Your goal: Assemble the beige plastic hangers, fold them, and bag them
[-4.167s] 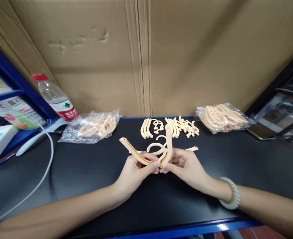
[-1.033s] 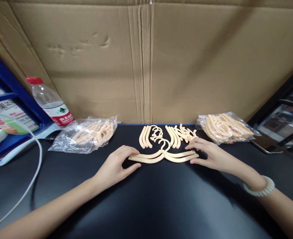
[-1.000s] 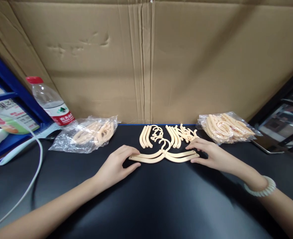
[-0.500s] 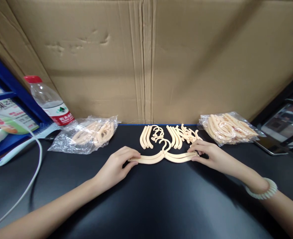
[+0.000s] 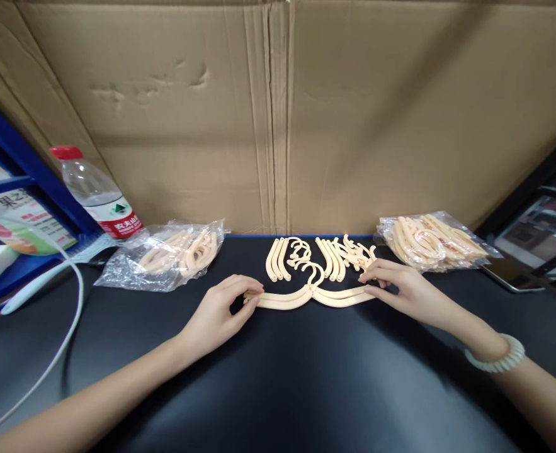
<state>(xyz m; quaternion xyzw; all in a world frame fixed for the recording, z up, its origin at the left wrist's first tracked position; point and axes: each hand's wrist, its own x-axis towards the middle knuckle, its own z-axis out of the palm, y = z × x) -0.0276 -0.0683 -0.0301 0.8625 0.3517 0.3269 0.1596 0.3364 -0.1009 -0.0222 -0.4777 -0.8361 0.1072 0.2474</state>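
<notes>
Two hangers (image 5: pixel 284 304) are counted on the desk (image 5: pixel 278 377). Along its far edge, three bars (image 5: pixel 274 259) are laid in the left row; the right row's bars (image 5: pixel 330 261) and the hooks (image 5: pixel 352 254) cannot be counted surely. Two bags (image 5: pixel 126 267) are seen toward the far corners, one bottle (image 5: pixel 99 198) by the left.

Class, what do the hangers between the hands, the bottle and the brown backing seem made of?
Hangers: probably smooth, satin plastic; even cream colour, no visible grain.
Bottle: most likely clear, glossy plastic; see-through with highlights, though looks alone don't rule out glass.
Brown backing: apparently matt cardboard; creased and dented.
</notes>
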